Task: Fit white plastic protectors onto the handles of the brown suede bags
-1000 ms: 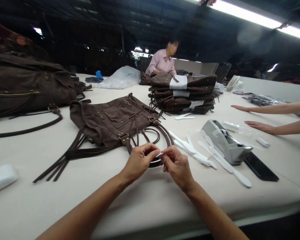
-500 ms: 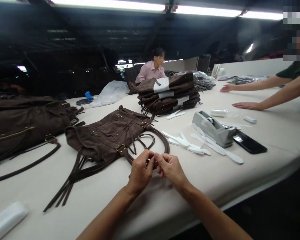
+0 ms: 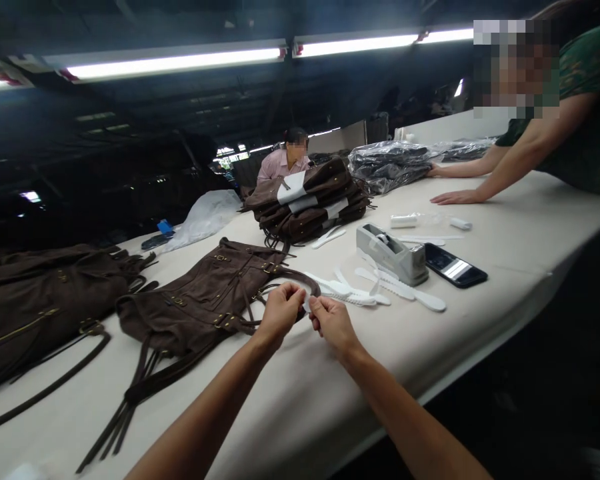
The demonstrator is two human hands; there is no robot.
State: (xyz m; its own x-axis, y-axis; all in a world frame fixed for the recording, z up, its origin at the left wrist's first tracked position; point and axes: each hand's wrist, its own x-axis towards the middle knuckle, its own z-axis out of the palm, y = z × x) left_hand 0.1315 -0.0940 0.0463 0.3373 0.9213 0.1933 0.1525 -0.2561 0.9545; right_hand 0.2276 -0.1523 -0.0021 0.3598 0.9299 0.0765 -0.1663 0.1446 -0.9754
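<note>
My left hand [image 3: 283, 307] and my right hand [image 3: 333, 321] meet in front of me, both pinched, fingertips almost touching. Between them shows a small whitish piece [image 3: 307, 305], too small to make out clearly. Just behind, the handle of a dark brown handbag [image 3: 195, 287] loops past my fingers. The bag lies flat, its fringed straps trailing toward me. White plastic strips [image 3: 353, 291] with toothed edges lie right of the handle, near a grey tape dispenser [image 3: 393, 255].
A black phone [image 3: 455, 265] touches the dispenser's right side. Farther back stand stacked brown bags [image 3: 305, 207] with white bands. More brown bags [image 3: 35, 293] lie at left. At right a co-worker's hands [image 3: 457, 197] reach toward plastic-wrapped bundles [image 3: 390, 163]; another person [image 3: 283, 163] is behind the stack.
My view has tilted and swung right. My hands stay pinched together, with the whitish piece now showing between them. The co-worker at right has leaned in, one hand now at the plastic-wrapped bundle.
</note>
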